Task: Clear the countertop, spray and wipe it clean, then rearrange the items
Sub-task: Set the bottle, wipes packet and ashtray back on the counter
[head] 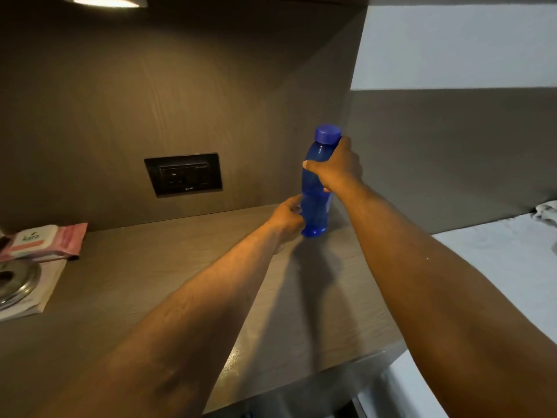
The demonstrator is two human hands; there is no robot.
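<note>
A blue plastic bottle (315,206) with a blue cap stands upright at the far right corner of the brown countertop (180,282). My right hand (337,170) grips its upper body just below the cap. My left hand (287,218) touches the bottle's lower left side, fingers loosely curled against it. The bottle's base rests on the counter or just above it; I cannot tell which.
At the far left lie a pink wet-wipes pack (45,241), a round steel lid (15,282) and a white booklet (33,300) under it. A black socket panel (184,174) is on the back wall. A bed with white sheet (497,267) lies to the right.
</note>
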